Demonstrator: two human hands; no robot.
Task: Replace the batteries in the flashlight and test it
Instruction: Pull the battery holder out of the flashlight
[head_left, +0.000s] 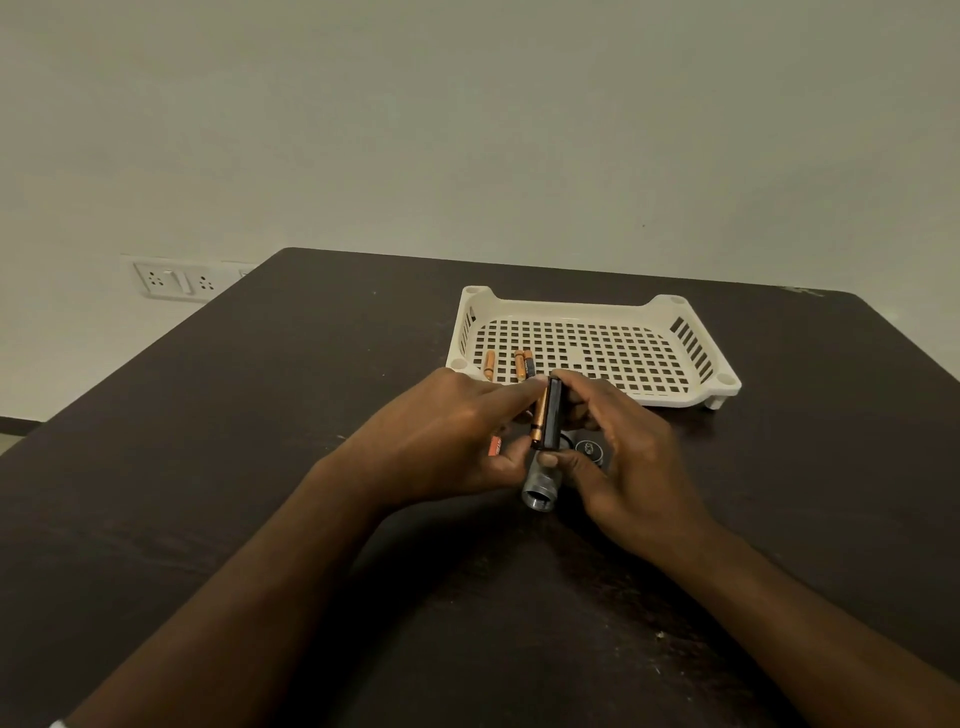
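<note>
My right hand (618, 457) grips a black battery holder (553, 415) upright between thumb and fingers. My left hand (457, 441) pinches a copper-and-black battery (539, 418) against the holder's left side. Below them the silver flashlight body (540, 491) lies on the dark table (260, 441), its open threaded end facing me. The black tail cap (589, 449) lies flat behind my right thumb. Three more batteries (511, 364) rest in the near left corner of the white perforated tray (685, 332). A small red-orange item (495, 446), partly hidden, shows under my left hand.
The tray stands at the far right of the table, close behind my hands. A wall socket plate (176, 280) sits on the wall past the table's left corner. The table's left edge runs diagonally toward me.
</note>
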